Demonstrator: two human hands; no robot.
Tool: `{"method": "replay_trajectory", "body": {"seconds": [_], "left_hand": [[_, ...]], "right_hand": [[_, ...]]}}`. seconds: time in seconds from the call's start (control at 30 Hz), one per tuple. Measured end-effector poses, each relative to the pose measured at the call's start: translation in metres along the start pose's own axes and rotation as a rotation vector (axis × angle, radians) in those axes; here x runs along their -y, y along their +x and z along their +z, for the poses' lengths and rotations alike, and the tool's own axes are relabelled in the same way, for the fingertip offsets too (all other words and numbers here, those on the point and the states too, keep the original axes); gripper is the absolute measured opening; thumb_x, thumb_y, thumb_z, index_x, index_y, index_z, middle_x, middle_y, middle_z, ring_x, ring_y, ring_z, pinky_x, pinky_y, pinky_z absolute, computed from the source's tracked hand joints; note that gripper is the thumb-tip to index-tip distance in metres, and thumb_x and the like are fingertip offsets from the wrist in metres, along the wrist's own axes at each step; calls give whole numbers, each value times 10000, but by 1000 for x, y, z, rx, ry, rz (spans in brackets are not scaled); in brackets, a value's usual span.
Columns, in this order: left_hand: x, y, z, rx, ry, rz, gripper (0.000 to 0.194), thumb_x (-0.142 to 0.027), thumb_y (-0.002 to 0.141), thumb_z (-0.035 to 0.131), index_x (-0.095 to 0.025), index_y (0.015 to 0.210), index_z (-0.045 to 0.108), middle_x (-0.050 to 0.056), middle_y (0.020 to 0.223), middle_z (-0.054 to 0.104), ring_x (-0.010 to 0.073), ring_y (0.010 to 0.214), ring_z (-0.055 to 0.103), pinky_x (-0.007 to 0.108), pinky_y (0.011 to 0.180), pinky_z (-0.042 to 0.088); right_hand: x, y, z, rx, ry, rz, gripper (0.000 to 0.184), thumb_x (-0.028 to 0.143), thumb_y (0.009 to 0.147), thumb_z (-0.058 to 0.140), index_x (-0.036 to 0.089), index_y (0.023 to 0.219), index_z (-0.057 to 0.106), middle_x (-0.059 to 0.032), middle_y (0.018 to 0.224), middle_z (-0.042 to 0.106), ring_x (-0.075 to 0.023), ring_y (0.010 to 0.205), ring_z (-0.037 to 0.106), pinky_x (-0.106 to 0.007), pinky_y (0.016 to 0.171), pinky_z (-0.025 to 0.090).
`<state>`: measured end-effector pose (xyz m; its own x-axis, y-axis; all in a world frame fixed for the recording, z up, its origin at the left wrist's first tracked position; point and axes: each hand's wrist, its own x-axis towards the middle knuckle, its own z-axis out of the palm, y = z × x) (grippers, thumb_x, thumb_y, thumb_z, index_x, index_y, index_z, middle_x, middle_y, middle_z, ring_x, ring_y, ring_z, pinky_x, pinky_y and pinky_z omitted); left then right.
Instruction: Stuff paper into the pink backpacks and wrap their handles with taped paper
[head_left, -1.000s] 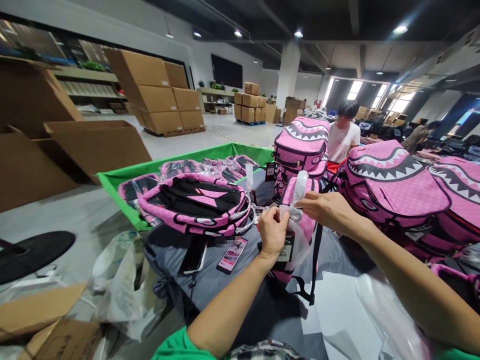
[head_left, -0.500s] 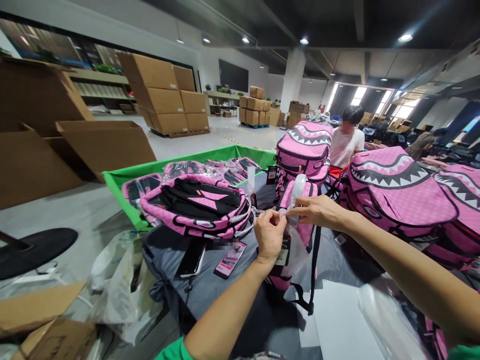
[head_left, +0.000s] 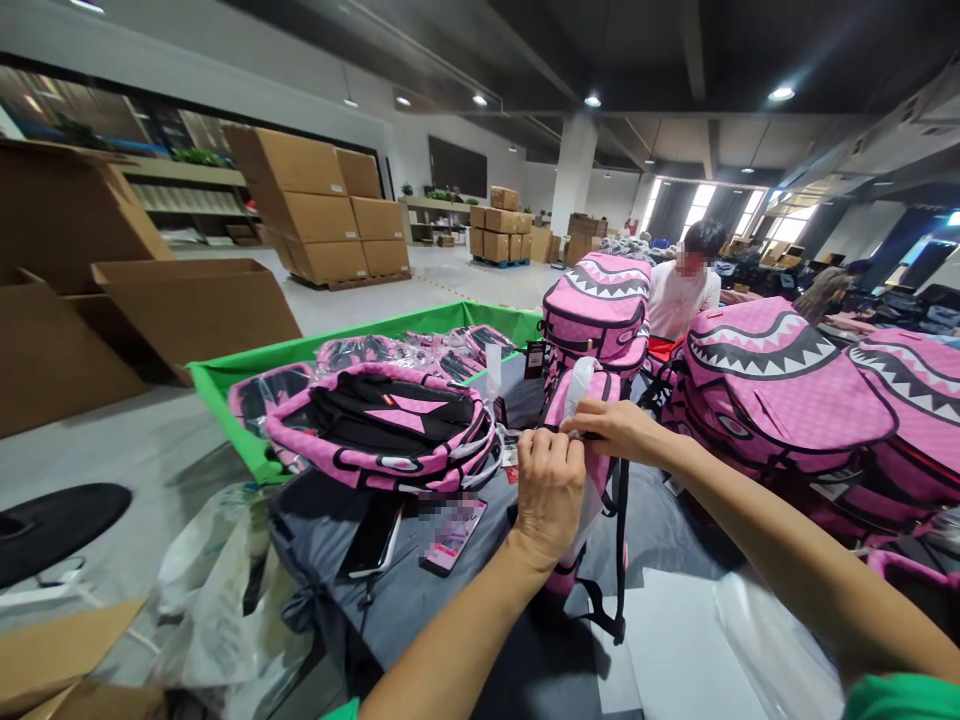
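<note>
A pink and black backpack (head_left: 559,408) stands upright in front of me, its black strap hanging down the right side. Whitish plastic wrap (head_left: 581,382) covers its top handle and runs down behind my hands. My left hand (head_left: 551,490) is closed at the near side of the wrap, knuckles toward me, fingertips hidden. My right hand (head_left: 619,430) pinches the wrap just below the handle, close beside the left. Left of them lies another pink backpack (head_left: 397,465) with its black padded back facing up. Two phones (head_left: 454,535) (head_left: 373,537) rest in front of it.
A green-rimmed bin (head_left: 225,400) holds several plastic-wrapped pink bags. Pink shark-mouth backpacks (head_left: 787,375) stand at the right, another (head_left: 600,300) behind. White sheets (head_left: 690,640) lie near me. A person in white (head_left: 682,295) is across the table. Cardboard boxes (head_left: 307,200) are stacked at left.
My left hand has turned so its back and knuckles face me, and now covers the black tag. The right hand stays at the wrap. The whole view has shifted slightly.
</note>
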<state>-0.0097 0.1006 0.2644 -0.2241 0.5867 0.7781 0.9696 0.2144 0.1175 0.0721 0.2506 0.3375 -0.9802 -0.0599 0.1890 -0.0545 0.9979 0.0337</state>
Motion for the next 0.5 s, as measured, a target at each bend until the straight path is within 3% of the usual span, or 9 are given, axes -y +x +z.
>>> {"method": "replay_trajectory", "body": {"seconds": [0.07, 0.13, 0.2, 0.3, 0.4, 0.5], "left_hand": [[2, -5, 0, 8, -105, -7, 203, -72, 911, 524, -158, 880, 705, 97, 845, 687, 271, 871, 592, 478, 931, 452], [7, -10, 1, -25, -336, -83, 179, -138, 932, 543, -183, 941, 716, 79, 869, 711, 249, 879, 618, 458, 938, 471], [15, -12, 2, -86, -651, -308, 175, -245, 954, 552, -211, 1016, 711, 68, 953, 733, 221, 926, 646, 418, 950, 494], [27, -8, 1, -99, -1151, -769, 218, -325, 897, 608, -192, 1063, 657, 83, 1063, 728, 192, 995, 682, 370, 973, 525], [31, 1, -10, 66, -1517, -998, 255, -314, 805, 695, -151, 989, 626, 95, 1014, 727, 178, 934, 710, 347, 937, 555], [25, 11, -23, 361, -1584, -1079, 172, -291, 810, 701, -130, 851, 656, 100, 913, 733, 155, 832, 711, 284, 834, 570]], "right_hand": [[-1, -10, 7, -91, -83, -51, 213, 212, 960, 558, 230, 1112, 706, -45, 979, 659, -116, 748, 587, -219, 605, 375], [-1, -21, 12, -169, -128, -80, 269, 285, 1032, 459, 225, 1029, 721, -47, 917, 654, -110, 699, 556, -229, 573, 350], [3, -31, 16, -214, -129, -68, 382, 319, 1070, 364, 220, 968, 718, -46, 849, 636, -111, 679, 531, -237, 557, 338], [13, -42, 21, -257, -85, 36, 453, 321, 1081, 303, 209, 922, 712, -55, 807, 616, -119, 686, 526, -245, 568, 362], [24, -49, 29, -317, -43, 151, 470, 340, 1080, 303, 203, 909, 720, -68, 798, 619, -130, 698, 542, -257, 598, 397], [33, -53, 39, -391, -8, 253, 504, 381, 1076, 308, 202, 867, 730, -77, 784, 632, -139, 703, 553, -272, 627, 421]]}}
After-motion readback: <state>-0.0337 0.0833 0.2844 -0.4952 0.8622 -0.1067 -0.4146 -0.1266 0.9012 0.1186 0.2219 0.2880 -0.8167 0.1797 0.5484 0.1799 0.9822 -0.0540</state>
